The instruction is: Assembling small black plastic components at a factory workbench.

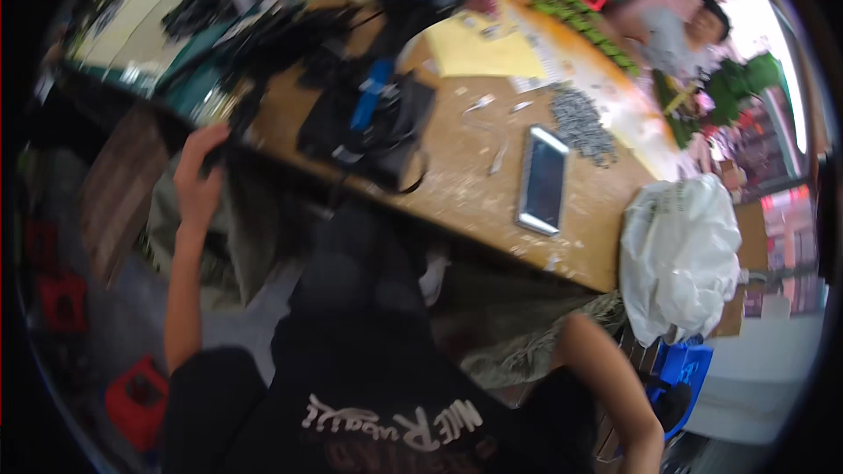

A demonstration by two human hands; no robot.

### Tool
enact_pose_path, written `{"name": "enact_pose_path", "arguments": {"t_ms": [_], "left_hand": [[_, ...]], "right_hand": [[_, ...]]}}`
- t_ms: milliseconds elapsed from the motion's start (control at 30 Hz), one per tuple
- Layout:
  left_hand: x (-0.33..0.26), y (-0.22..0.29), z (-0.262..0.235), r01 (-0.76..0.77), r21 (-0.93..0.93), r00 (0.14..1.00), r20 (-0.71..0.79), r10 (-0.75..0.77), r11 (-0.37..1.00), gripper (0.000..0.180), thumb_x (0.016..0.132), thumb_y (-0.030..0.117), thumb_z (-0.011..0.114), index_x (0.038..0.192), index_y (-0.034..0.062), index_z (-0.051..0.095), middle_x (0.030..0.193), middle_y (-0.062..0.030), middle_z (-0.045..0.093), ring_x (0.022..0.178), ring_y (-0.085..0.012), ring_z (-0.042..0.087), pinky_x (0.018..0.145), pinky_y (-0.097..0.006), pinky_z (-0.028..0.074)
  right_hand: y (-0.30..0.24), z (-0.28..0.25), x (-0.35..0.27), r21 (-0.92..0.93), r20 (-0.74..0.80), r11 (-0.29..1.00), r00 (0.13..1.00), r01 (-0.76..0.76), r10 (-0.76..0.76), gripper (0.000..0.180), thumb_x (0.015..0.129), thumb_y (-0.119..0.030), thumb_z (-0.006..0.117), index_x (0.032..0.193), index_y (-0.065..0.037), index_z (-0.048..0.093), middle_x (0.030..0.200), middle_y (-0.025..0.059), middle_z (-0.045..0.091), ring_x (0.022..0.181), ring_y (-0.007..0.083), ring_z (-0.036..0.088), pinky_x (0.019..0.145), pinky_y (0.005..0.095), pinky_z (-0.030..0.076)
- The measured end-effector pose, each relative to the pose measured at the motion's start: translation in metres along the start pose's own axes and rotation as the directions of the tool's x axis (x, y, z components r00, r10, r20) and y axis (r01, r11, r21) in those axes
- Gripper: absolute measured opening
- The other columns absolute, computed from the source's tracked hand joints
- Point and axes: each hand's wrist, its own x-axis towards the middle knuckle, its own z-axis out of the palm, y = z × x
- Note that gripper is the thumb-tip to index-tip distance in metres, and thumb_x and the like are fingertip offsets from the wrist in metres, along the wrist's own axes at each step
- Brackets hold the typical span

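Note:
My left hand (200, 177) is at the table's left front edge, beside a dark, blurred bundle (244, 114). Its thumb and fingers are apart, and I see nothing held between them. My right arm bends at the lower right, and its hand lies outside the picture. On the brown wooden table (461, 184) sits a stack of black pieces (399, 127) with a blue strip (373, 95) on top. To the right lies a phone (543, 180) with a dark screen, next to a heap of small grey pieces (582, 123).
A full white plastic bag (680, 254) hangs at the table's right corner. Yellow paper (479, 46) lies towards the back. Beyond the table is another person (680, 39). Red stools (139, 402) stand at the lower left, a blue crate (689, 377) at the lower right.

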Motion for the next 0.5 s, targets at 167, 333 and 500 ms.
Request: {"name": "enact_pose_path", "arguments": {"t_ms": [167, 333, 500], "left_hand": [[-0.023, 0.027, 0.009, 0.389, -0.586, 0.748, -0.249, -0.615, 0.711, 0.021, 0.078, 0.002, 0.058, 0.099, 0.0011, 0.055, 0.098, -0.0028, 0.056, 0.088, -0.0081, 0.051, 0.076, -0.023, 0.041], [-0.063, 0.044, 0.007, 0.349, -0.936, 0.610, 0.196, -0.768, 0.038, 0.024, 0.082, 0.014, 0.051, 0.102, 0.0030, 0.048, 0.088, -0.0044, 0.056, 0.080, -0.0156, 0.055, 0.073, -0.027, 0.044], [-0.083, 0.087, -0.009, 0.691, -0.722, 0.506, 0.444, -0.739, 0.039, 0.025, 0.080, 0.021, 0.051, 0.098, 0.0045, 0.048, 0.077, -0.0028, 0.054, 0.064, -0.0103, 0.053, 0.057, -0.025, 0.046]], "right_hand": [[0.016, 0.017, -0.017, 0.168, -0.184, 0.984, 0.982, 0.066, -0.034, 0.053, 0.070, -0.034, 0.061, 0.112, -0.007, 0.044, 0.110, 0.0173, 0.048, 0.100, 0.0293, 0.046, 0.086, 0.0407, 0.036], [-0.153, -0.049, -0.067, 0.285, -0.269, 0.957, 0.963, 0.054, 0.026, 0.044, 0.072, -0.030, 0.056, 0.108, -0.007, 0.045, 0.105, 0.0160, 0.049, 0.096, 0.0278, 0.047, 0.083, 0.0396, 0.038], [-0.526, -0.292, -0.170, 0.377, -0.351, 0.924, 0.934, 0.073, 0.069, 0.034, 0.075, -0.026, 0.051, 0.103, -0.007, 0.046, 0.100, 0.0148, 0.050, 0.092, 0.0264, 0.048, 0.079, 0.0385, 0.039]]}}
